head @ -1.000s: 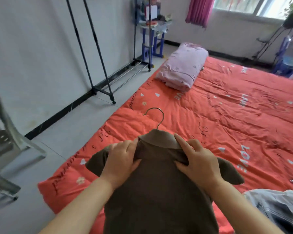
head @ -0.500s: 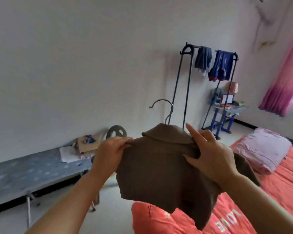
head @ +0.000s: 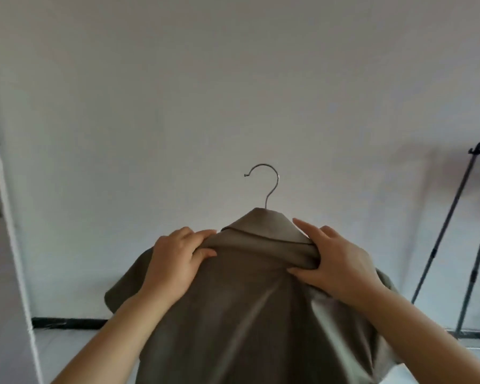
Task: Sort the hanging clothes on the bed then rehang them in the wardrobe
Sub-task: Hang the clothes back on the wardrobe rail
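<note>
Both hands, left hand [head: 175, 261] and right hand [head: 341, 268], grip the soft, light brown collared shirt [head: 239, 300] at its shoulders over the metal-hooked hanger [head: 266, 187].

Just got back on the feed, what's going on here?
A person holds a brown shirt on a hanger up in front of a white wall. The left hand grips one shoulder of it and the right hand grips the other. The hanger's hook points up and is on nothing yet. A rack stands apart at the right edge.
</note>
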Demonstrator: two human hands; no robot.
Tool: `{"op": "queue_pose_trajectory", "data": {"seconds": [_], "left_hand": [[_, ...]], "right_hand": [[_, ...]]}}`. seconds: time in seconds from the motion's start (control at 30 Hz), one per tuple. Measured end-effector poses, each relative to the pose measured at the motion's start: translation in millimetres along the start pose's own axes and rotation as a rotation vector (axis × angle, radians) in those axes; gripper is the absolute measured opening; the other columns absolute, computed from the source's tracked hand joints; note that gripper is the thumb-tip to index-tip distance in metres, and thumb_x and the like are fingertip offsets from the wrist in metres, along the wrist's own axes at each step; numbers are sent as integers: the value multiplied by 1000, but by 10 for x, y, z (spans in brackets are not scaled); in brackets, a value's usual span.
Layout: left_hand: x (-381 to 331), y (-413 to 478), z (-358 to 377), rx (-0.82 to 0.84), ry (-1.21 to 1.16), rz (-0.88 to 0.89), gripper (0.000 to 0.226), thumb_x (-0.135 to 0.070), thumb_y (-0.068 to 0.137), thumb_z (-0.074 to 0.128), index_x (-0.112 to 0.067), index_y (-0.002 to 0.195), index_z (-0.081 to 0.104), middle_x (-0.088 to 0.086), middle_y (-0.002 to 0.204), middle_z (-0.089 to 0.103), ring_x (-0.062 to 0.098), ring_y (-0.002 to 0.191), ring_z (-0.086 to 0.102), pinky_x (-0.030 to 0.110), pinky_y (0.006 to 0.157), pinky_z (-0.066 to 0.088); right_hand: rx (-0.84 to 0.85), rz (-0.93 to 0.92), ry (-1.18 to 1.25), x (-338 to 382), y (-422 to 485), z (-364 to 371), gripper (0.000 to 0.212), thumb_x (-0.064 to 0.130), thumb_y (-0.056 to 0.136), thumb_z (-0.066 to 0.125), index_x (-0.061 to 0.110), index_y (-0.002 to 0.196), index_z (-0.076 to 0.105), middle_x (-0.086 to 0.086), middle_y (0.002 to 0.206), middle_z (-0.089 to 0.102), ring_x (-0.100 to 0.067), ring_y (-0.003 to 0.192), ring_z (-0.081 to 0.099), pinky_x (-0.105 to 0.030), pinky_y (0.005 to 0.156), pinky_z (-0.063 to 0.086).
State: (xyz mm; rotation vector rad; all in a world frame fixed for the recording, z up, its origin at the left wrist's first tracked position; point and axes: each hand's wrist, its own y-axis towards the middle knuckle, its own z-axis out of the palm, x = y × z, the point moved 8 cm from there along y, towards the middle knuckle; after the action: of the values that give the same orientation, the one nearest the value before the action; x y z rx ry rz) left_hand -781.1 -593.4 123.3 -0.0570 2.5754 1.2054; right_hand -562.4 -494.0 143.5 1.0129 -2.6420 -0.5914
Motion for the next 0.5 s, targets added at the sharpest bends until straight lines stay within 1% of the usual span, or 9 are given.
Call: {"op": "queue_pose_trajectory", "data": {"seconds": [0.1,0.13,0.17,0.2,0.27,0.3,0.33,0.4,0.5], "left_hand": [[304,17,-216,-61,5,-112,48,-48,73,46,-20,101,74,-5,65,56,21,65,61,27,64,43],[365,5,-279,-60,22,-127,47,-49,72,47,-23,102,73,-6,65,55,19,65,60,24,63,41],[410,-18,-348,-63,45,-129,47,-50,72,47,-24,102,73,-6,64,56,15,64,59,21,62,39],[460,-48,-420,-69,69,-131,48,-51,72,45,-25,102,73,-5,64,58,13,62,57,18,61,37],[605,-140,-586,-93,124,-152,50,-52,73,43,-24,102,73,-3,65,59,12,62,57,21,61,40],[693,-199,-674,-104,151,-169,50,-51,74,42,-24,102,73,-2,65,60,12,62,57,23,63,42],[783,-264,-770,-119,179,-186,49,-50,75,43,-23,103,73,-2,65,60,12,63,57,24,63,43],[988,-396,-985,-168,241,-206,45,-45,78,44,-21,103,73,0,65,60,12,63,56,26,61,45],[1271,-570,-1359,-257,357,-188,41,-37,81,46,-17,107,71,1,67,62,12,65,51,28,60,43]], "right_hand": [[114,-196,20,389,396,100,105,84,57,49,43,146,12,14,113,47,-13,112,45,-26,91,35],[107,-232,64,537,523,65,105,82,58,51,41,147,14,13,118,48,-13,114,43,-27,95,32],[67,-244,153,676,654,1,95,74,66,56,37,146,21,12,120,51,-13,114,43,-26,96,32],[14,-246,303,824,777,-77,76,61,77,58,31,143,34,9,118,57,-13,110,49,-25,94,35],[-5,-215,705,1125,996,-157,38,37,92,54,16,123,56,0,99,68,-14,90,61,-25,84,43],[36,-191,880,1288,1092,-138,27,29,94,52,12,113,63,-1,89,70,-14,79,65,-26,79,47],[67,-181,980,1447,1181,-106,19,22,94,53,12,102,67,-1,81,70,-12,69,66,-25,72,51],[75,-222,1007,1787,1324,-71,16,12,91,56,14,82,68,0,71,70,-9,58,65,-20,62,52],[28,-263,1049,2274,1478,-50,20,8,88,56,14,74,68,1,65,70,-11,55,66,-19,58,52]]}}
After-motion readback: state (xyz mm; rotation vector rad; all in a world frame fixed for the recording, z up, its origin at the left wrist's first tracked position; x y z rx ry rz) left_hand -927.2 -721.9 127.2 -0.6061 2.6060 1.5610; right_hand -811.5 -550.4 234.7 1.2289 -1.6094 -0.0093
